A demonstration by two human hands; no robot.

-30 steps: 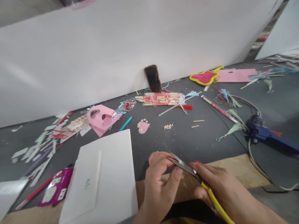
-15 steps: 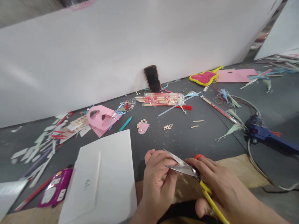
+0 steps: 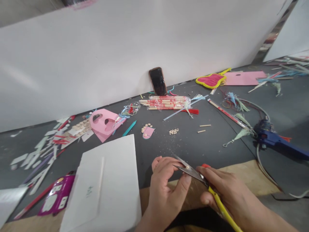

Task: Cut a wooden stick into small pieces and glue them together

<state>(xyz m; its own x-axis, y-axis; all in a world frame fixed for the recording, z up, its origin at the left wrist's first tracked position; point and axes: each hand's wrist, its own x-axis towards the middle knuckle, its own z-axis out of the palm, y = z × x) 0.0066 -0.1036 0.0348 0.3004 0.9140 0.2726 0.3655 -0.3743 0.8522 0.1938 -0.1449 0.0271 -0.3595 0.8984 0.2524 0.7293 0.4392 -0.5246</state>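
Observation:
My right hand [image 3: 223,183] grips scissors [image 3: 193,172] with yellow handles and a bit of red. Their blades are slightly parted and point left, toward my left hand [image 3: 166,183]. A tiny pale wooden piece [image 3: 187,167] sits between the blades, at the thumb and fingertips of my left hand, which are curled round it. Beyond the hands lies a small pile of cut wooden bits [image 3: 173,131]. Two short sticks [image 3: 205,125] lie to its right. On its left, more light bits surround a small pink piece [image 3: 148,132].
A white foam board [image 3: 116,180] lies left of my hands, beside a purple package [image 3: 58,193]. A blue glue gun [image 3: 277,138] with its cable is at the right. A phone [image 3: 158,81] leans on the white partition behind bagged sticks [image 3: 166,102]. A teal pen [image 3: 129,128] lies mid-table.
Both hands and the scissors have shifted slightly right and down. The blades have closed somewhat, and the left thumb has moved up toward them.

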